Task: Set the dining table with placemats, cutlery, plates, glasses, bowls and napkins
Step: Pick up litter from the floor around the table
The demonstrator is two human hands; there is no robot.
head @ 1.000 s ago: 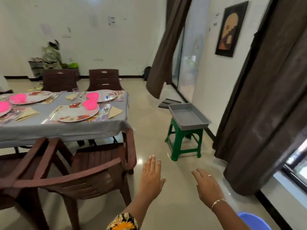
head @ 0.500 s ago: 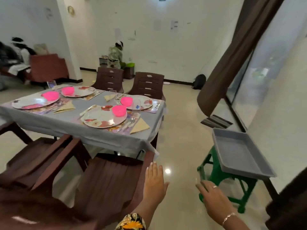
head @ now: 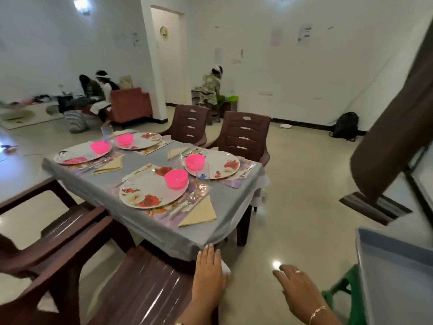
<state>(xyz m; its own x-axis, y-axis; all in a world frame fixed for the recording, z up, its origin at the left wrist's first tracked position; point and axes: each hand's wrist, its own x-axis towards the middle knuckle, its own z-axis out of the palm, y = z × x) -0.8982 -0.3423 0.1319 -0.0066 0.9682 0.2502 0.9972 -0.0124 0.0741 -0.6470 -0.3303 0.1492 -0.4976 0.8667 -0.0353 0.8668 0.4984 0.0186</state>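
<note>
Table [head: 226,207] ahead; left hand [head: 209,275] by its corner, right hand [head: 297,289] apart.

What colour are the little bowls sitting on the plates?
Bright pink bowls, clearest in the head view.

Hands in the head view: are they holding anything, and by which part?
Nothing is held. The left hand has straight fingers by the tablecloth corner. The right hand is spread open above the floor, empty.

Bright, soft — motion blur, warped edges
</note>
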